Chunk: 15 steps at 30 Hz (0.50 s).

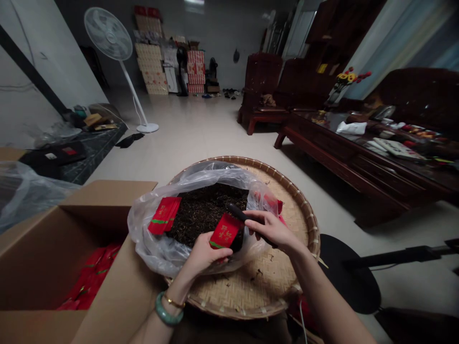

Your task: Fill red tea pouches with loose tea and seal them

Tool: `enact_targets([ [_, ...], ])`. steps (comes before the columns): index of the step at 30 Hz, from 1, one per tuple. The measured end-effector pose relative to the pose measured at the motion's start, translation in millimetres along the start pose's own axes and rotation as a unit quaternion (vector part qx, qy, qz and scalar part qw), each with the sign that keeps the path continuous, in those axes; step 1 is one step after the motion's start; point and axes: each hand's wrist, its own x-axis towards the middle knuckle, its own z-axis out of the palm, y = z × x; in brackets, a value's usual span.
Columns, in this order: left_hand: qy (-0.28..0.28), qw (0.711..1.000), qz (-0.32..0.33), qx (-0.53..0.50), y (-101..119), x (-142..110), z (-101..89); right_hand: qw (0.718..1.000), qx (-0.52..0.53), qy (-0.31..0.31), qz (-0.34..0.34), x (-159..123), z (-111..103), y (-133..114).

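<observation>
My left hand, with a green bangle at the wrist, grips a small red tea packet with gold lettering and a green stripe. In my right hand is a dark tea scoop, its rounded end at the packet's upper edge. Whether the scoop holds anything is hidden. Below both hands, dark loose tea leaves fill a clear plastic bag with its mouth wide. A stack of flat red packets lies on the left side of the tea. The bag sits on a round woven bamboo tray.
At the left stands a cardboard box with red packets inside. More red packets lie on the tray behind my right hand. A black round stand base is at the right. Beyond are a white fan and a dark wooden table.
</observation>
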Motion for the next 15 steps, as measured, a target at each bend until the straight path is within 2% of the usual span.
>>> enact_targets([
  [3,0.007,1.0,0.003,0.0,-0.8,0.5,0.9,0.999,-0.019,0.031,-0.003,-2.3,-1.9,0.3],
  [6,0.007,1.0,0.0,-0.003,-0.8,0.6,3.0,0.994,-0.082,0.062,-0.041,-2.3,4.7,2.6],
  [11,0.009,1.0,-0.006,-0.008,1.1,0.0,5.0,0.985,-0.137,0.062,-0.081,1.2,19.6,3.4],
  [15,0.01,1.0,-0.004,-0.008,3.1,-0.2,3.7,0.983,-0.14,0.063,-0.096,2.9,20.3,0.4],
])
